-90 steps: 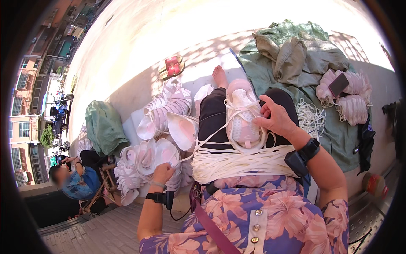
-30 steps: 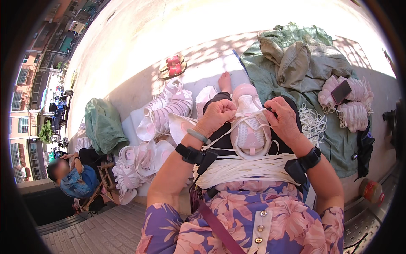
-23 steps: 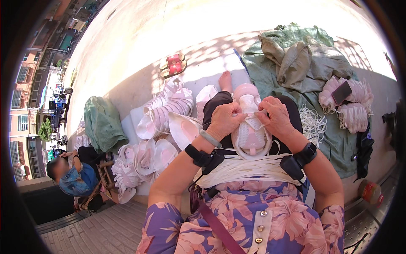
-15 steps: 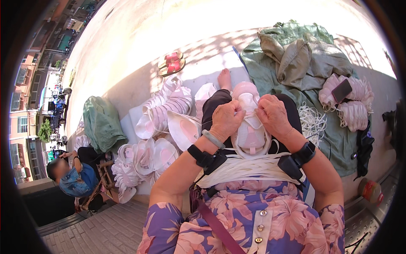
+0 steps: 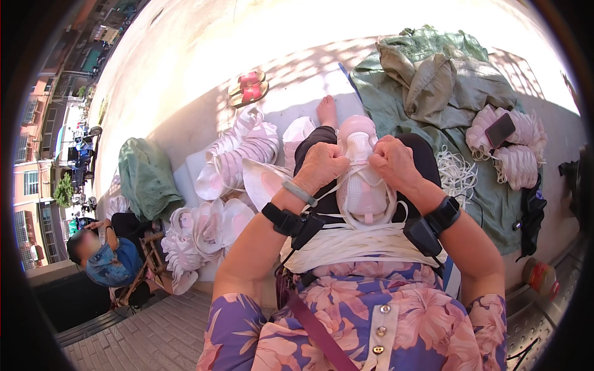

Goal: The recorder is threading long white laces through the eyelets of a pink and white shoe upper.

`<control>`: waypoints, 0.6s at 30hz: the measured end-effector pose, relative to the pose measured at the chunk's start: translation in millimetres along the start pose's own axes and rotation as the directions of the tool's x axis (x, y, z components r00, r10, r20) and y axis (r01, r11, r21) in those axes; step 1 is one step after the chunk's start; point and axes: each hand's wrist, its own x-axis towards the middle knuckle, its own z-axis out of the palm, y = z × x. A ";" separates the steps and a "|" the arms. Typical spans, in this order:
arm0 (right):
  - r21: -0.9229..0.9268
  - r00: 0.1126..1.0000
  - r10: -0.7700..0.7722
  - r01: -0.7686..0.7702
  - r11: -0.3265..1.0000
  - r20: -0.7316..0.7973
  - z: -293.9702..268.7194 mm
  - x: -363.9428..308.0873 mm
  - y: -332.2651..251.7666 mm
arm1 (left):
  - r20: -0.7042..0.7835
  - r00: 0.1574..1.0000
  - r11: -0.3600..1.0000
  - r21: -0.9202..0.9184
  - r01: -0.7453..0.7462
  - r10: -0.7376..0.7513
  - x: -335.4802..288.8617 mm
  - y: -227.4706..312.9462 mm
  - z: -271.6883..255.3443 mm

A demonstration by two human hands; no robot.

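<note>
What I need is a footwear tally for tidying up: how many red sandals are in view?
2: the nearer red sandal lies left of the bare foot; the farther one lies just beyond it. No others show, though some could be hidden.

a pale pink and white shoe upper (image 5: 362,196) lay lengthwise between the dark-trousered legs (image 5: 424,162), a thin cream lace (image 5: 359,163) strung across its middle and looping slackly below.

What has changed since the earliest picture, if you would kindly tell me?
The left hand has moved right and forward, from beside the stacked shoe pieces to the shoe. The right hand, earlier with fingers spread, has closed; both now grip the white lace. The phone and red sandals stayed put.
</note>
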 end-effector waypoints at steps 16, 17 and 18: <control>0.092 0.994 0.086 -0.092 0.991 0.070 -11.7 0.4 10.9 | -0.017 0.995 0.979 0.178 -0.098 0.103 -0.4 17.0 4.6; 0.096 0.992 0.086 -0.095 0.991 0.089 -12.3 -0.6 9.6 | -0.004 0.997 0.988 0.131 -0.076 0.078 -0.1 15.8 4.1; 0.094 0.992 0.088 -0.096 0.991 0.089 -13.0 -0.6 10.3 | -0.002 0.997 0.989 0.129 -0.078 0.079 0.6 15.3 4.6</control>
